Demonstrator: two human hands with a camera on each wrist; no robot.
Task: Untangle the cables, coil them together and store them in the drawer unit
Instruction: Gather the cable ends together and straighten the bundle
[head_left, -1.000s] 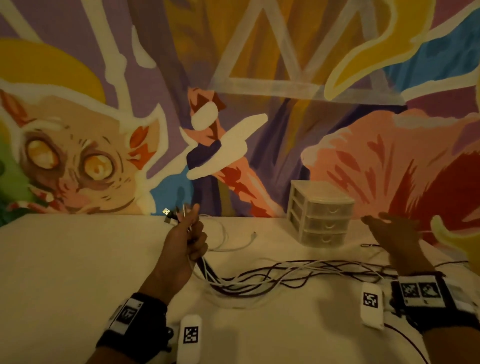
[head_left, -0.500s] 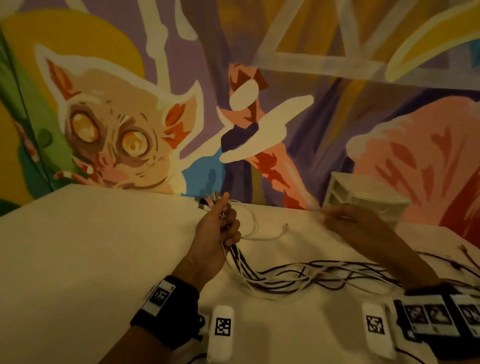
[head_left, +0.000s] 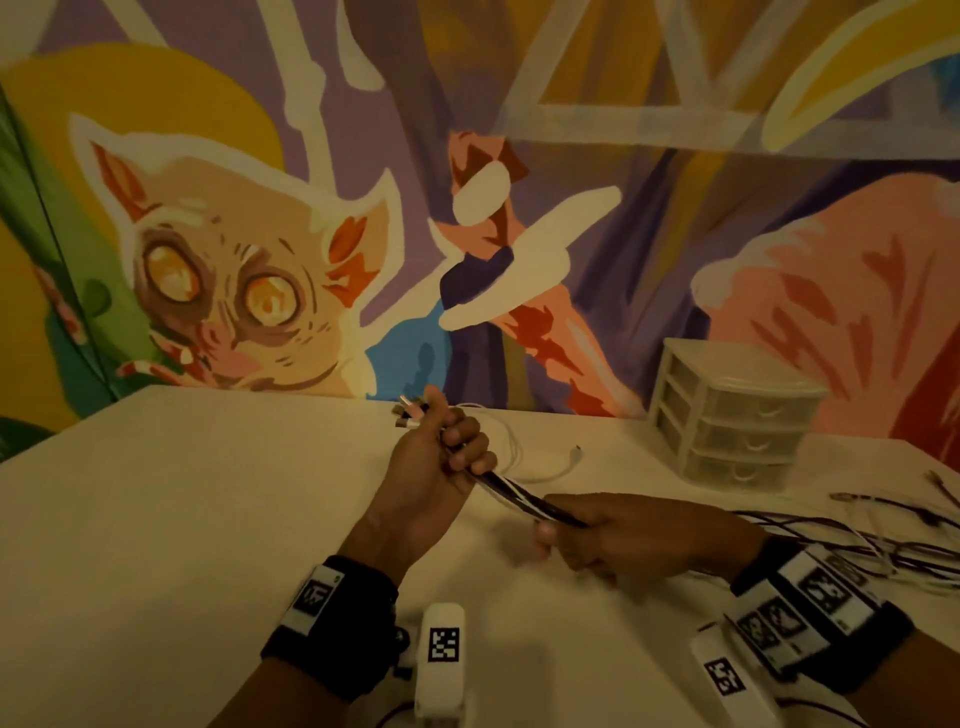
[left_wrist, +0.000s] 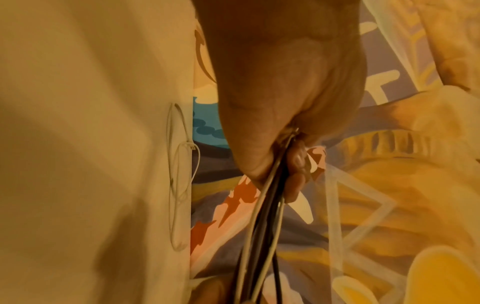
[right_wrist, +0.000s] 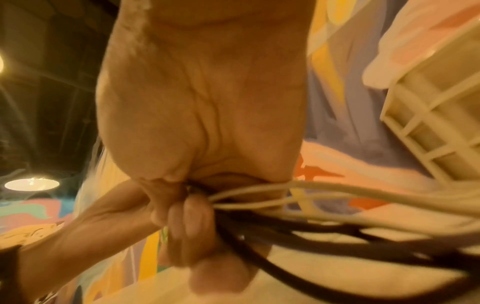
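The right hand (head_left: 613, 540), open a moment ago, now grips the cable bundle (head_left: 524, 501) just right of the left hand (head_left: 441, 457) clutching the connector ends; coiling can begin.

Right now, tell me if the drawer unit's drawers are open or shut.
Shut. All three drawers of the drawer unit sit flush with its frame, none pulled out.

Smooth black and white plastic-sheathed cables (head_left: 511, 500), a translucent plastic drawer unit (head_left: 727, 415), a matt white table (head_left: 182, 519).

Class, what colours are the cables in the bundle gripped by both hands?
Black and white cables, mixed together; clearest in the right wrist view.
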